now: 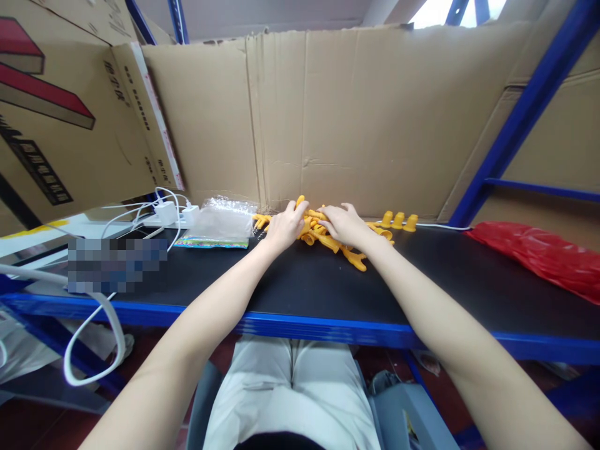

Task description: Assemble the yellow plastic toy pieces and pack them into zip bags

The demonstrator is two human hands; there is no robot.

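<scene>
Both my hands are over a loose pile of yellow-orange, rubbery, hand-shaped toys [323,240] on the black tabletop. My left hand [285,226] is closed at the pile's left side, with a yellow toy piece [300,200] poking up by its fingers. My right hand [344,225] reaches in from the right. Its thumb and forefinger are at the end of a yellow piece [314,214] between the two hands, while another finger is raised. One forked toy [355,257] lies at the pile's front. The fingertips are partly hidden among the pieces.
Three small yellow cup-shaped pieces [398,220] stand in a row behind, to the right. A red plastic bag [539,253] lies far right. Clear plastic packaging [225,219], white chargers [166,213] and cables are left. Cardboard [365,119] walls the back; a blue rail [323,328] edges the table.
</scene>
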